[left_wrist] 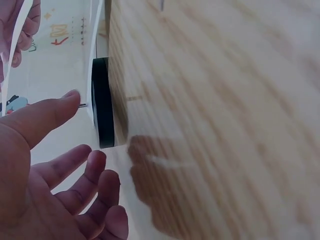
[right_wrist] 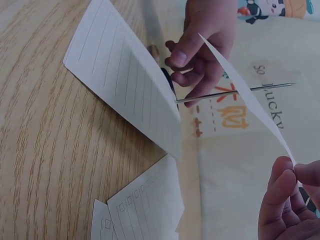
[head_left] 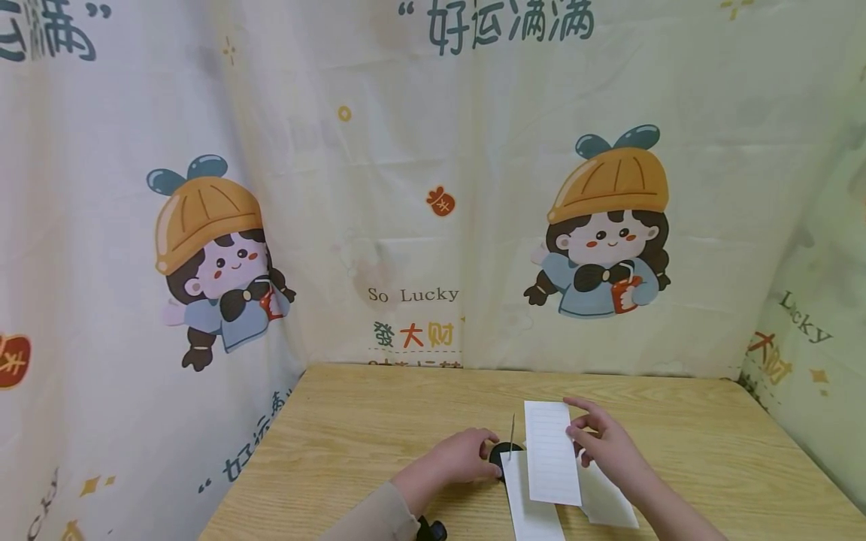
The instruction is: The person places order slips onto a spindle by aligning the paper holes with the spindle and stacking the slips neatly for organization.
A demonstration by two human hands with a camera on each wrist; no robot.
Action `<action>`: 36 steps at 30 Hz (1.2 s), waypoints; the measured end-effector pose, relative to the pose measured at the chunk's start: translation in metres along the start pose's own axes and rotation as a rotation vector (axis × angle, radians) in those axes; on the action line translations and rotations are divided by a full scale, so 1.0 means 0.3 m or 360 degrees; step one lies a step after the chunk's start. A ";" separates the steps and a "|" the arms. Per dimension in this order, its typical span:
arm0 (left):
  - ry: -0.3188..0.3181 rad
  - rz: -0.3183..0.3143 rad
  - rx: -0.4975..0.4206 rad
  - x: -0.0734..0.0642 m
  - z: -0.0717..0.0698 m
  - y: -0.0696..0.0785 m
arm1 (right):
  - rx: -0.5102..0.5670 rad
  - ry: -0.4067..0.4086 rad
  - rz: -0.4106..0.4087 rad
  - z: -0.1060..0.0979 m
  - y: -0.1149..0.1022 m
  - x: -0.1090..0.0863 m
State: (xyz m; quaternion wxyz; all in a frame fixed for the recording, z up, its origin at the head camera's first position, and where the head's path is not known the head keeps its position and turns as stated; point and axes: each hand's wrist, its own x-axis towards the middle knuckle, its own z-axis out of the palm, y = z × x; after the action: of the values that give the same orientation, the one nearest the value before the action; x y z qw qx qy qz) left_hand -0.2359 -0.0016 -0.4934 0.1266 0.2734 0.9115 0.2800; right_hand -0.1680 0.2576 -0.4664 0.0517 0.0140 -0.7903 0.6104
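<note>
The right grip (head_left: 602,443) pinches a white ruled paper sheet (head_left: 552,454) by its edge, raised above the pale wooden desk (head_left: 372,413), beside the upright metal spike (head_left: 512,436) of a round black base (left_wrist: 103,105). The left grip (head_left: 463,457), loose-fingered, lies next to that base. The thin sheet could buckle if pushed unsupported; a fingertip over the point might be pricked. Cream printed cloth (head_left: 501,173) reads "So Lucky", "發大财", "好运满满".
</note>
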 end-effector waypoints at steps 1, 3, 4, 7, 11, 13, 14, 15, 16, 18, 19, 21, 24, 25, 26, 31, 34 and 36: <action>0.0003 -0.0002 -0.0012 0.000 -0.001 0.000 | -0.0004 -0.0007 -0.0010 0.000 -0.001 0.000; 0.0010 -0.0010 -0.0039 0.000 -0.003 -0.003 | 0.0005 -0.0003 -0.0008 0.000 -0.003 -0.001; 0.0018 -0.0011 -0.0054 -0.002 -0.004 -0.003 | 0.0002 -0.0001 -0.0008 -0.001 -0.003 0.000; 0.0047 -0.0029 -0.0121 -0.006 -0.011 -0.002 | 0.0001 0.0007 0.0004 -0.002 -0.006 0.000; 0.0084 -0.0043 -0.0205 -0.015 -0.024 0.002 | 0.0004 0.0012 0.0004 -0.004 -0.010 -0.001; 0.0097 -0.0052 -0.0240 -0.020 -0.031 0.005 | 0.0008 0.0008 -0.0003 -0.005 -0.013 -0.003; 0.0099 -0.0056 -0.0254 -0.023 -0.035 0.009 | 0.0013 0.0005 -0.0004 -0.005 -0.015 -0.004; 0.0105 -0.0057 -0.0262 -0.025 -0.039 0.012 | 0.0017 0.0002 -0.0006 -0.006 -0.016 -0.005; 0.0109 -0.0060 -0.0277 -0.028 -0.043 0.016 | 0.0021 -0.0002 -0.0009 -0.006 -0.018 -0.006; 0.0124 -0.0054 -0.0287 -0.031 -0.052 0.025 | 0.0031 -0.0003 -0.0020 -0.006 -0.022 -0.010; 0.0135 -0.0045 -0.0281 -0.032 -0.055 0.029 | 0.0038 -0.0002 -0.0029 -0.005 -0.023 -0.012; 0.0159 -0.0028 -0.0271 -0.033 -0.065 0.038 | 0.0046 0.0002 -0.0049 -0.003 -0.027 -0.016; 0.0189 -0.0008 -0.0268 -0.036 -0.076 0.050 | 0.0060 0.0003 -0.0068 -0.001 -0.036 -0.023; 0.0192 -0.0007 -0.0276 -0.037 -0.079 0.054 | 0.0064 -0.0002 -0.0070 0.000 -0.038 -0.026; 0.0195 -0.0007 -0.0283 -0.039 -0.082 0.057 | 0.0065 -0.0010 -0.0072 0.000 -0.041 -0.028; 0.0209 0.0009 -0.0303 -0.048 -0.094 0.073 | 0.0085 -0.0046 -0.0064 0.001 -0.056 -0.039; 0.0215 0.0027 -0.0323 -0.053 -0.102 0.083 | 0.0097 -0.0049 -0.0074 0.004 -0.062 -0.044; 0.0217 0.0037 -0.0334 -0.057 -0.108 0.092 | 0.0102 -0.0052 -0.0099 0.006 -0.064 -0.047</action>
State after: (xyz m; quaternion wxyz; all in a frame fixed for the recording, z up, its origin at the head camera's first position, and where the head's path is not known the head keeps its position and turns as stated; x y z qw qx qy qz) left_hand -0.2226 -0.0066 -0.4498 0.0890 0.2496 0.8804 0.3933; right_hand -0.1526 0.2503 -0.4497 0.0571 0.0501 -0.7703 0.6331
